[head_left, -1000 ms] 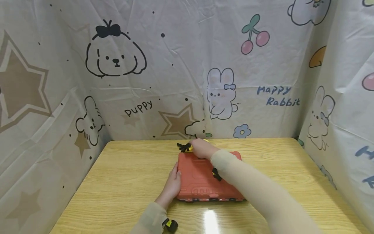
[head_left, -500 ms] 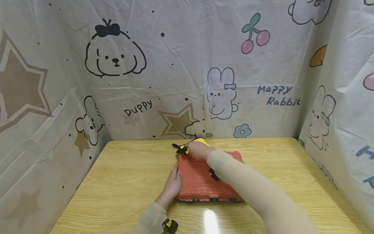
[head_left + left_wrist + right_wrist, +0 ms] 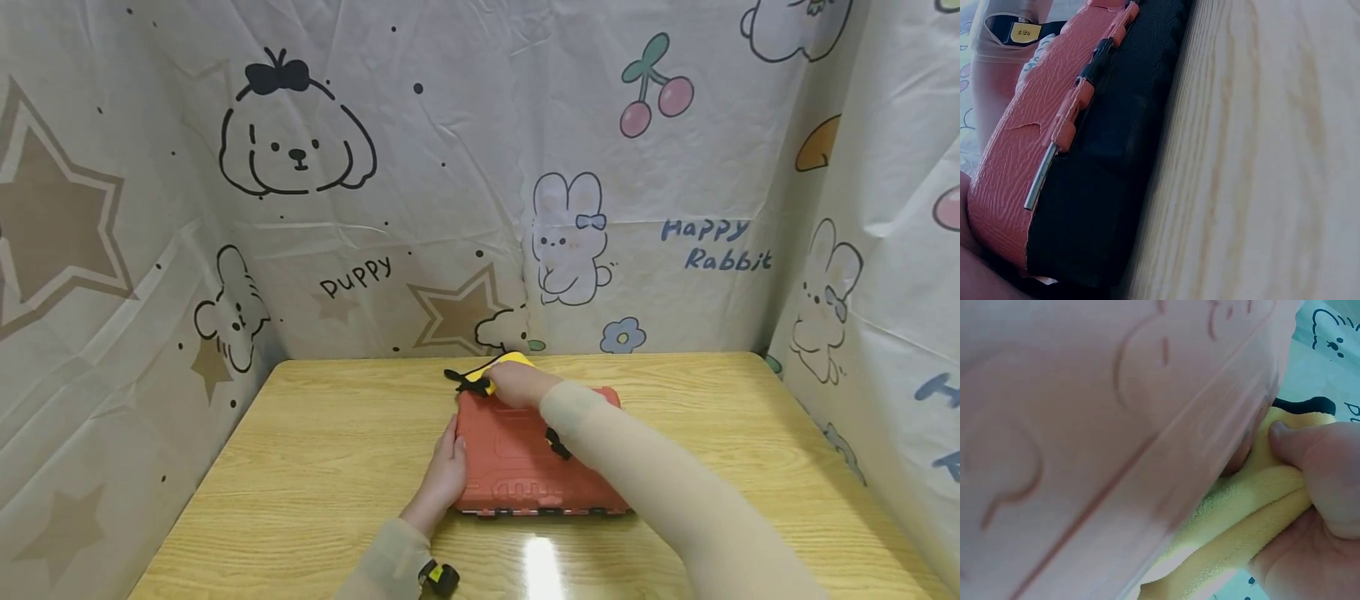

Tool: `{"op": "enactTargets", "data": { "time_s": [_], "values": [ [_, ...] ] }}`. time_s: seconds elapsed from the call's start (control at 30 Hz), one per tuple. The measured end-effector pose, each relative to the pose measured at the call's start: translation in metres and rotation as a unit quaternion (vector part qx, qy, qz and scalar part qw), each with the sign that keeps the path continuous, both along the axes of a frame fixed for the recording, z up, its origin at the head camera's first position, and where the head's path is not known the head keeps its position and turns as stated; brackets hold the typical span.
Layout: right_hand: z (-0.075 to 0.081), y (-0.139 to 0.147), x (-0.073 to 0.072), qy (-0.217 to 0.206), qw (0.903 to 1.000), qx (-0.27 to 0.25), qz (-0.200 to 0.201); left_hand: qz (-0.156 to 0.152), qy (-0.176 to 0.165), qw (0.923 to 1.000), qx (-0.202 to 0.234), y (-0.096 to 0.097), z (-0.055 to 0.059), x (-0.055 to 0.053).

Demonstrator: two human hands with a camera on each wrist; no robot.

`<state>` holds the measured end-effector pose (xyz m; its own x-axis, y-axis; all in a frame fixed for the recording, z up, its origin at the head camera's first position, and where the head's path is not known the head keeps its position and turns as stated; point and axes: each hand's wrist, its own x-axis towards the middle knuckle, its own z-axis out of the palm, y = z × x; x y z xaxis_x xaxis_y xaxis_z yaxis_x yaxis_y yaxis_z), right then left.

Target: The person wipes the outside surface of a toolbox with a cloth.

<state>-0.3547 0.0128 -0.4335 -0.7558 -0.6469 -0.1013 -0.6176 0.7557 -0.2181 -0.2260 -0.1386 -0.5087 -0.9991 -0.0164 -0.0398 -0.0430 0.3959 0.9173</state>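
A red plastic carrying case (image 3: 510, 467) with a black base (image 3: 1104, 156) lies flat on the table, lid down on it. My left hand (image 3: 444, 475) holds the case's left side, with its fingers along the edge. In the left wrist view, a metal hinge pin (image 3: 1040, 178) juts from the lid's edge. My right hand (image 3: 521, 383) grips a yellow cloth (image 3: 1235, 512) with black edging at the case's far edge. The right thumb presses the cloth's top side in the right wrist view. My right forearm hides part of the lid's right side.
The case and hands are on a pale wood-grain table (image 3: 322, 467). A printed cloth curtain (image 3: 450, 167) stands behind the table and along both sides. Wrist straps with small black devices (image 3: 442, 577) sit on the arms.
My right hand slid a little left with the yellow cloth along the case's far edge, then back right. More of the cloth shows behind the hand. The left hand and case stayed put.
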Motion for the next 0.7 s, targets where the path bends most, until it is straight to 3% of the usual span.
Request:
{"op": "enactTargets", "data": {
  "time_s": [0.7],
  "values": [
    [0.001,0.017,-0.005,-0.006,0.9992,0.034,0.019,0.007,-0.018,0.9998,0.005,0.002,0.0,0.0]
  ]
}}
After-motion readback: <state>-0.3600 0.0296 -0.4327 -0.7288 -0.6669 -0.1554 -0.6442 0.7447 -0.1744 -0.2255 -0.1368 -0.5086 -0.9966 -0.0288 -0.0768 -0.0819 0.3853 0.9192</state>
